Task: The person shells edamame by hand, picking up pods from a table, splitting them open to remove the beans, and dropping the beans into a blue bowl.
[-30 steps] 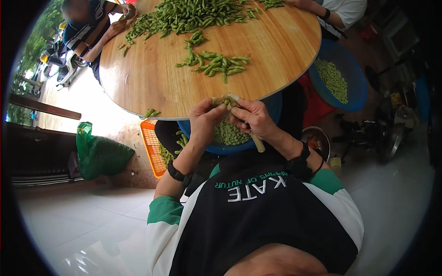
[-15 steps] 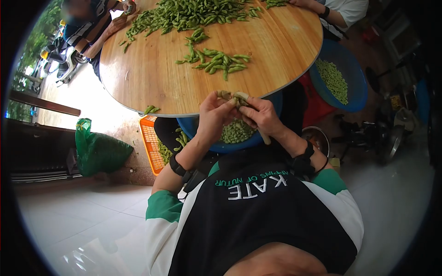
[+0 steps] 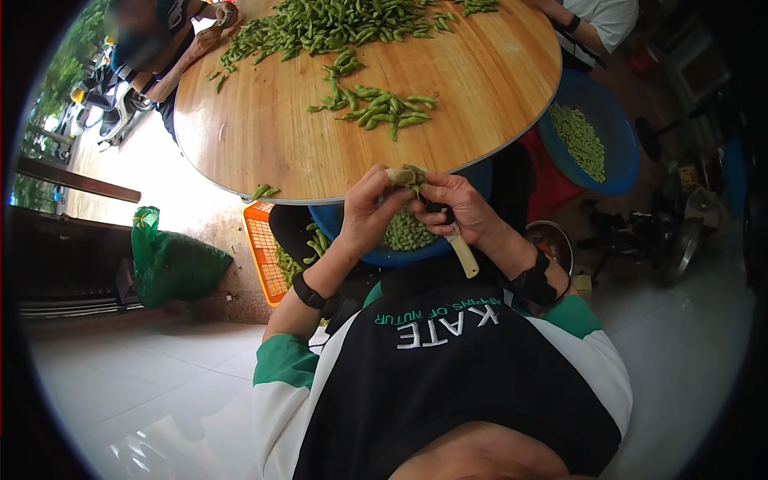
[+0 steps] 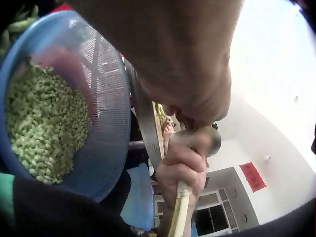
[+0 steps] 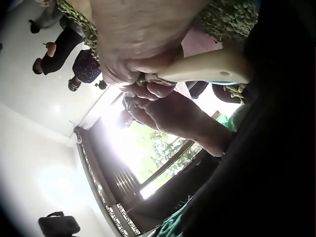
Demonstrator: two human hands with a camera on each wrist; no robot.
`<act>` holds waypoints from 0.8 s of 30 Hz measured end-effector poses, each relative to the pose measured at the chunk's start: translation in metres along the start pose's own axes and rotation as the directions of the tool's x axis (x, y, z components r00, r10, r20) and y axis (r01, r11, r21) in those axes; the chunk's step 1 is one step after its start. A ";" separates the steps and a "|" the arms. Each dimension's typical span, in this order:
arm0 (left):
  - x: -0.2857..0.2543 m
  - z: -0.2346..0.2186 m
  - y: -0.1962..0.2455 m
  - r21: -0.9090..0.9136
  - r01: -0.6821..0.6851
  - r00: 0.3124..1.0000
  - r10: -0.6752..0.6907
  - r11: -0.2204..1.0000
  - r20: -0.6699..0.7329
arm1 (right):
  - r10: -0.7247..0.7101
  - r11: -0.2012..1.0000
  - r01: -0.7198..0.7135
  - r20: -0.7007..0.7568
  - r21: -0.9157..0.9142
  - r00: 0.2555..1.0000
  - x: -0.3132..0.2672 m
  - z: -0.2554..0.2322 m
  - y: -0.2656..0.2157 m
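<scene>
Over a blue basin of shelled green beans (image 3: pixel 406 232), the two hands meet at the table's near edge. The left hand (image 3: pixel 368 212) pinches a small green bean pod (image 3: pixel 413 173) at its fingertips, with pale coverings on some fingers. In the right hand (image 3: pixel 464 210) a tool with a cream handle (image 3: pixel 464 254) is gripped, its handle end slanting down toward the body. The right wrist view shows that handle (image 5: pixel 212 68) with a hole near its end; the fingers hide the tool's working end. Left wrist view: the right hand (image 4: pixel 181 165) grips the handle.
A round wooden table (image 3: pixel 264 144) bears a pile of bean pods (image 3: pixel 336 28) and a smaller heap (image 3: pixel 388 108). An orange basket (image 3: pixel 260 248) and green bag (image 3: pixel 180 260) stand left. Another blue basin (image 3: pixel 612 160) stands right. Two other people sit across the table.
Both hands have shifted slightly right since a second ago. The right hand has turned, bringing more of the cream handle into view. The person at upper left has lowered their head.
</scene>
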State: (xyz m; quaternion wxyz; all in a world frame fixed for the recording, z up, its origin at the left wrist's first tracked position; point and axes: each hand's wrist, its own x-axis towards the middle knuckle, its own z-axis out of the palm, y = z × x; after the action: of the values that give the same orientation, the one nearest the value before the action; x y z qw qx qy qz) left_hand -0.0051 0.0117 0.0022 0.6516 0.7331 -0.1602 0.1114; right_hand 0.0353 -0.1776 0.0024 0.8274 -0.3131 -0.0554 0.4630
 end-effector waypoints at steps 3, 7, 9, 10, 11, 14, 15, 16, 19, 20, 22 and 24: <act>0.003 0.003 -0.002 -0.095 -0.019 0.993 0.007 0.995 -0.119 | -0.103 0.979 0.090 -0.062 -0.181 0.993 0.000 0.005 0.005; -0.003 0.002 0.007 -0.429 0.295 0.927 -0.365 0.854 -0.091 | -0.334 0.797 0.245 -0.065 -0.552 0.940 -0.002 0.006 0.004; -0.002 -0.001 0.002 -0.448 0.412 0.889 -0.457 0.794 0.008 | -0.280 0.817 0.211 -0.049 -0.537 0.959 -0.003 0.010 0.004; -0.001 -0.001 -0.001 -0.449 0.412 0.890 -0.456 0.793 0.009 | -0.226 0.832 0.176 -0.030 -0.526 0.974 -0.003 0.011 0.004; -0.002 0.000 -0.003 -0.477 0.409 0.887 -0.461 0.778 0.009 | -0.224 0.832 0.175 -0.032 -0.526 0.974 -0.003 0.009 0.004; -0.005 0.001 -0.007 -0.512 0.404 0.884 -0.467 0.758 0.007 | -0.207 0.830 0.173 -0.004 -0.531 0.978 -0.003 0.006 0.007; -0.004 0.001 -0.007 -0.518 0.397 0.887 -0.461 0.758 0.004 | -0.195 0.852 0.168 -0.003 -0.497 0.981 -0.004 0.007 0.007; -0.005 0.001 -0.007 -0.519 0.396 0.887 -0.461 0.758 0.003 | -0.182 0.873 0.161 -0.002 -0.461 0.983 -0.005 0.008 0.008; -0.006 0.005 -0.008 -0.463 0.344 0.917 -0.398 0.817 -0.021 | -0.214 0.844 0.178 -0.013 -0.505 0.977 -0.005 0.009 0.008; -0.006 0.006 -0.008 -0.439 0.322 0.922 -0.383 0.839 -0.056 | -0.213 0.844 0.178 -0.012 -0.506 0.977 -0.005 0.009 0.007; -0.008 0.008 -0.009 -0.413 0.301 0.925 -0.368 0.859 -0.091 | -0.250 0.834 0.202 -0.024 -0.514 0.968 -0.006 0.011 0.008; -0.009 0.009 -0.009 -0.429 0.274 0.933 -0.346 0.861 -0.099 | -0.285 0.808 0.227 -0.023 -0.543 0.958 -0.005 0.010 0.012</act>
State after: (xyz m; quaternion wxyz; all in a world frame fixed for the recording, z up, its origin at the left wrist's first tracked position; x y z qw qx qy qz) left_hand -0.0101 0.0044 -0.0105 0.8107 0.5846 -0.0025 0.0320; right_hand 0.0202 -0.1721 0.0049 0.7636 -0.5444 -0.1809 0.2963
